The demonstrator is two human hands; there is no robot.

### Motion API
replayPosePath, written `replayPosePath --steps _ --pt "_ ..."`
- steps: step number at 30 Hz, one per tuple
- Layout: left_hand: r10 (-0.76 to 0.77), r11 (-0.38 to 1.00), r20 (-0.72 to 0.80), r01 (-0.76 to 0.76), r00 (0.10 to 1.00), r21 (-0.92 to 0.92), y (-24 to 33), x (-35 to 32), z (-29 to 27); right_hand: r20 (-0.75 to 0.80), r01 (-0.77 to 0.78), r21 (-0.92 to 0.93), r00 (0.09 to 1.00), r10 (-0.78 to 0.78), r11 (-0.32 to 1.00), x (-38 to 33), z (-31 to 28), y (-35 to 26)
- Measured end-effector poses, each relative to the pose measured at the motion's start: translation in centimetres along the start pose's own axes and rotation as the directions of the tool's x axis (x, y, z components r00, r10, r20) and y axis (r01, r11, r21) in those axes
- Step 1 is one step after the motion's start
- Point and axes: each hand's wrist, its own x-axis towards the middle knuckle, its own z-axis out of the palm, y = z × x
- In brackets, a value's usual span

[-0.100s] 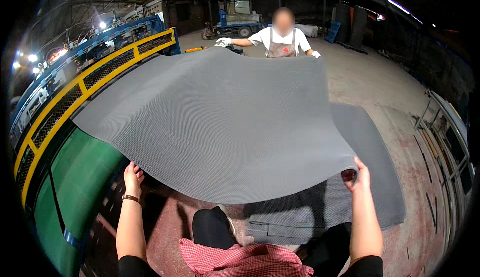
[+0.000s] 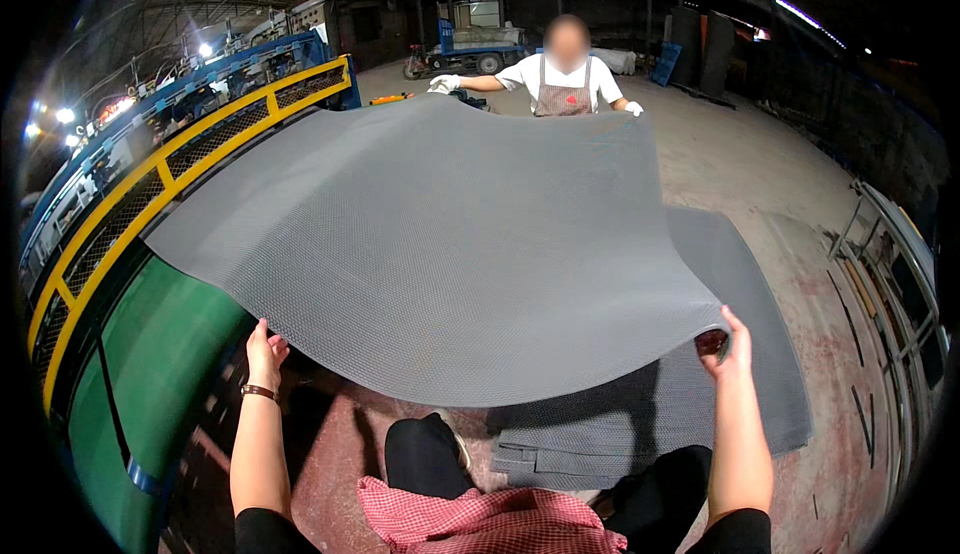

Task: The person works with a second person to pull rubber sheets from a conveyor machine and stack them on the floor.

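Large grey mesh sheet (image 2: 440, 244), flexible, fine diamond texture. Held up off the floor, spread near flat, near edge sagging in a curve between its corners.

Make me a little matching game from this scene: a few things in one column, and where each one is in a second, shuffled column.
Things:
1. grey mesh sheet
2. stack of grey sheets
3. yellow railing
4. wristband

Places:
A. lying flat on the floor
B. on the person's left arm
C. along the left side, above the green surface
D. held up in the air between two people

Pairs: 1-D, 2-A, 3-C, 4-B
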Motion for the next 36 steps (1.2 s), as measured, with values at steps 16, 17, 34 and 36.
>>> replayPosePath --steps 16,17,34,36 --pt "0.058 0.991 -0.113 -0.071 0.992 -0.111 2.1 2.3 0.3 0.119 0.25 0.038 0.96 -0.253 0.968 4.5 0.3 -10.7" --pt "0.071 0.987 -0.013 -0.072 0.997 -0.145 1.9 3.4 -0.3 0.121 0.255 0.038 0.959 -0.258 0.966 4.9 0.0 -11.3" --pt "0.161 0.961 -0.454 -0.244 0.876 -0.131 8.0 8.6 1.2 0.056 0.223 0.043 0.973 -0.226 0.974 7.2 -4.2 -11.8" --pt "0.118 0.969 -0.469 -0.205 0.876 -0.139 9.4 7.8 2.1 0.08 0.19 0.019 0.978 -0.191 0.982 7.2 -4.5 -11.5"
